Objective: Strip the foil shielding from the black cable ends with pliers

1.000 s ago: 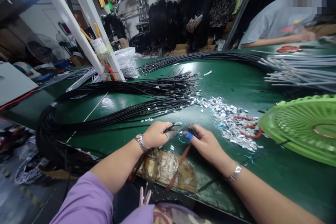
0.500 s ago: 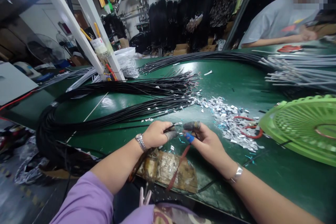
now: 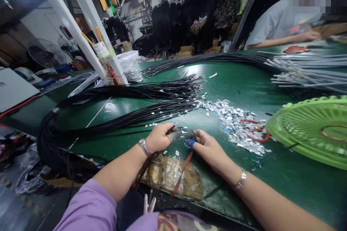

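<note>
My left hand [image 3: 159, 137] is closed around the end of a thin black cable [image 3: 175, 128], thumb and forefinger in grey finger covers. My right hand [image 3: 207, 146], with a blue cover on one fingertip, pinches at the same cable tip right beside the left hand. Both hands hover just above the green table [image 3: 284, 177], near its front edge. A large bundle of black cables [image 3: 116, 115] loops from the left and ends just beyond my hands. A pile of silver foil scraps [image 3: 233, 122] lies to the right of the cable ends.
A green plastic fan grille [image 3: 311, 130] lies at the right. Red-handled scissors [image 3: 255, 130] rest on the scraps. Grey cables [image 3: 306, 72] spread at the far right, where another person [image 3: 282, 21] works. A taped pad [image 3: 173, 175] sits at the table's front edge. White posts [image 3: 89, 32] stand at the left.
My right hand's fingers have dropped and closed in toward the left hand at the cable tip. The view has shifted slightly; the left hand has barely moved.
</note>
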The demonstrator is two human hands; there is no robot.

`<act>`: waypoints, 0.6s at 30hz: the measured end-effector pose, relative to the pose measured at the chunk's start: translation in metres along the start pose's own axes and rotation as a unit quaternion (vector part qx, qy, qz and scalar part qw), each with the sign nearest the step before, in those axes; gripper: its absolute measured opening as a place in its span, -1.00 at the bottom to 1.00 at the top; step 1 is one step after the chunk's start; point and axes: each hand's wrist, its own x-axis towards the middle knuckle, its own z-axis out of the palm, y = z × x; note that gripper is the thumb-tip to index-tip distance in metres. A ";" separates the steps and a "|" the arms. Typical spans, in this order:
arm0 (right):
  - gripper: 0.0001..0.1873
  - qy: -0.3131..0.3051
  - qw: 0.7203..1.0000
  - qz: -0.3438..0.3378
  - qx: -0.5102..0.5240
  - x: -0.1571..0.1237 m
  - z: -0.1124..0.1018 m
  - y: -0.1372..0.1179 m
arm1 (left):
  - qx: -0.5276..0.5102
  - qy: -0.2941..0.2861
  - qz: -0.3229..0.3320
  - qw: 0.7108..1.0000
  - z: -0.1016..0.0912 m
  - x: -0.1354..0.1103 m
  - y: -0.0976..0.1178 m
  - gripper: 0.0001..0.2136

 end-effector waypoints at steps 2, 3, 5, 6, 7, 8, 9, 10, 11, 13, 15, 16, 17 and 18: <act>-0.80 0.048 0.994 -0.074 -0.064 -0.001 -0.002 0.000 | -0.008 -0.008 -0.013 1.000 0.001 0.000 0.000 -0.68; -0.79 0.063 0.989 -0.100 -0.093 -0.002 -0.003 0.000 | -0.009 -0.016 -0.015 1.000 0.001 0.000 0.000 -0.70; -0.75 0.075 0.980 -0.135 -0.128 -0.003 -0.004 0.001 | 0.001 -0.032 -0.014 0.999 0.003 0.000 0.000 -0.75; -0.74 0.074 0.978 -0.144 -0.133 -0.004 -0.004 0.001 | 0.011 -0.038 -0.011 0.999 0.003 0.000 0.000 -0.78; -0.74 0.073 0.977 -0.149 -0.131 -0.004 -0.003 0.001 | 0.022 -0.042 -0.008 0.999 0.004 0.000 0.000 -0.79; -0.74 0.068 0.979 -0.149 -0.124 -0.004 -0.003 0.002 | 0.033 -0.044 -0.005 0.998 0.004 0.000 0.000 -0.80; -0.74 0.063 0.981 -0.144 -0.113 -0.004 -0.002 0.002 | 0.042 -0.045 -0.003 0.998 0.005 -0.001 0.000 -0.80; -0.75 0.059 0.984 -0.135 -0.098 -0.003 -0.001 0.002 | 0.052 -0.045 -0.001 0.998 0.005 -0.001 0.001 -0.80; -0.74 0.055 0.988 -0.122 -0.080 -0.002 0.000 0.002 | 0.063 -0.043 0.002 0.997 0.005 -0.001 0.001 -0.80; -0.70 0.046 0.995 -0.083 -0.028 -0.001 0.001 0.001 | 0.103 -0.032 0.007 0.994 0.006 -0.003 0.002 -0.82; -0.64 0.032 0.998 -0.022 0.039 0.000 0.003 -0.001 | 0.162 -0.019 0.014 0.986 0.007 -0.005 0.004 -0.88; -0.61 0.023 0.997 0.013 0.074 0.000 0.003 -0.002 | 0.194 -0.016 0.016 0.981 0.007 -0.006 0.006 -0.90; -0.59 0.015 0.993 0.048 0.106 0.000 0.004 -0.003 | 0.222 -0.017 0.019 0.975 0.008 -0.007 0.007 -0.91; -0.58 0.011 0.988 0.079 0.133 0.000 0.004 -0.004 | 0.246 -0.021 0.021 0.969 0.009 -0.007 0.008 -0.91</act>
